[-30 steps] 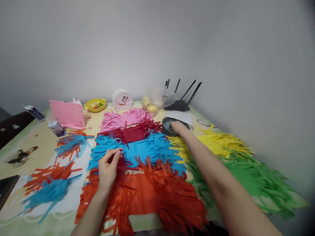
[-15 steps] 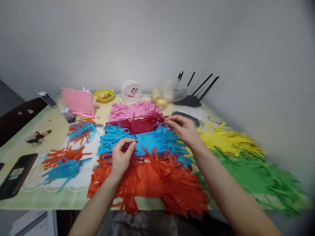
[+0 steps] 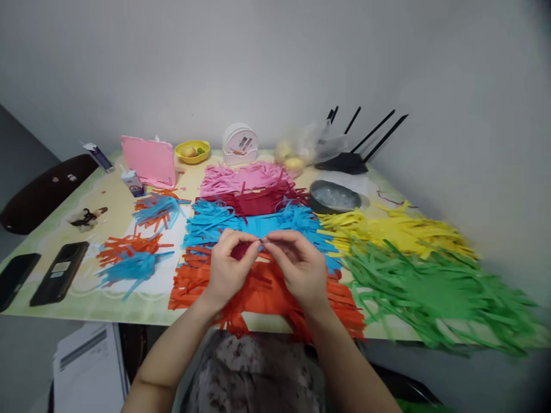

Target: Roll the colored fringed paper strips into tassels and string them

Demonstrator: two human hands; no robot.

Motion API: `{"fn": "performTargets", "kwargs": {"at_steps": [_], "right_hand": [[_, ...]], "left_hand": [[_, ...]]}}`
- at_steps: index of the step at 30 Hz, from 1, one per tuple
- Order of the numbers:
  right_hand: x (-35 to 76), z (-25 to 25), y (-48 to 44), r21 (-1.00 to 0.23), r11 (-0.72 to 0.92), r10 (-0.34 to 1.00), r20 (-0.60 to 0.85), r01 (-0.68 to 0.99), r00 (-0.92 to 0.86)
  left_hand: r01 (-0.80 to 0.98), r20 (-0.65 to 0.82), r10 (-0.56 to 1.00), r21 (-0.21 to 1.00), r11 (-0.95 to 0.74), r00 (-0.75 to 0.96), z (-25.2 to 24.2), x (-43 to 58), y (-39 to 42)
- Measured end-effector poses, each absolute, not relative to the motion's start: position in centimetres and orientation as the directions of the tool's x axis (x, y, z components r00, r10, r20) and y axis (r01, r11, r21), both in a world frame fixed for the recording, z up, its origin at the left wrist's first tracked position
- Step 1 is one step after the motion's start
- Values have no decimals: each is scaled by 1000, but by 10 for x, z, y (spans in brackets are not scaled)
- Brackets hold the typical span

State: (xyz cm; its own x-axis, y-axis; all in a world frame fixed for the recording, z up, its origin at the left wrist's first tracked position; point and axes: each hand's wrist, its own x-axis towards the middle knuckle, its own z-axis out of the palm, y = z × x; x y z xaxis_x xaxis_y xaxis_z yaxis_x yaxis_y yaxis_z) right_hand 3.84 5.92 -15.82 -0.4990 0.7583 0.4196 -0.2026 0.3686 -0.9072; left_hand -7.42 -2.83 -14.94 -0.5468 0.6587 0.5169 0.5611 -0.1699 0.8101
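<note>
My left hand [image 3: 235, 261] and my right hand [image 3: 295, 265] meet fingertip to fingertip over the blue and orange fringed sheets. Both are closed in a pinch. Some dark red material [image 3: 241, 250] shows inside the curl of my left fingers. What my right fingertips hold is too small to make out. Below them lies an orange fringed sheet [image 3: 262, 287], and just behind is a blue fringed sheet [image 3: 258, 224]. Farther back are a dark red fringed sheet [image 3: 256, 202] and a pink one [image 3: 249, 176].
Yellow [image 3: 396, 232] and green fringed sheets [image 3: 439, 292] lie at right, near a dark bowl [image 3: 334, 196]. Orange-and-blue tassels [image 3: 129, 264] rest at left by two phones [image 3: 60, 273]. Behind stand a pink tablet case [image 3: 150, 162], a yellow fruit dish [image 3: 192, 152] and a black router [image 3: 344, 163].
My hands have come together from apart; the right moved left and toward me, the left slightly right. The view has shifted, showing more of the table's near side and the dark bowl.
</note>
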Motion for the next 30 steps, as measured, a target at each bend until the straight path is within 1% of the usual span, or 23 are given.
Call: {"fn": "performTargets", "kwargs": {"at_steps": [4,6,7,9,11,13,17,19,21,23,27,30], "right_hand": [[44,-162,55,-889,439,740,439,-129,-509],[45,-163,55,-906,405,754,409,-126,-514],[46,-163,54,-922,361,760,378,-140,-528],[46,-164,54,-953,236,760,303,-191,-575],[46,-165,53,-964,111,740,243,-242,-627],[47,-166,52,-963,35,727,208,-268,-654],[50,-171,50,-963,5,735,187,-270,-652],[52,-173,50,-964,6,734,184,-265,-653],[54,-174,48,-963,7,733,187,-268,-654],[55,-175,47,-961,24,738,204,-277,-643],[55,-174,42,-958,115,764,255,-264,-593],[56,-175,40,-957,170,765,279,-236,-581]], "left_hand": [[697,590,662,703,-140,-462,-149,-71,-36],[722,604,659,679,-132,-447,-150,-69,-39],[714,599,659,688,-133,-455,-151,-68,-40],[641,553,666,754,-144,-501,-154,-65,-42],[508,466,689,846,-163,-556,-157,-63,-44],[388,389,709,905,-176,-588,-160,-60,-45],[246,306,709,951,-190,-635,-164,-53,-47],[216,291,731,956,-199,-617,-164,-52,-48],[245,307,757,949,-199,-576,-165,-51,-51],[319,348,762,928,-195,-546,-164,-50,-53],[532,481,701,829,-170,-526,-166,-45,-57],[611,535,662,778,-145,-525,-169,-40,-59]]}}
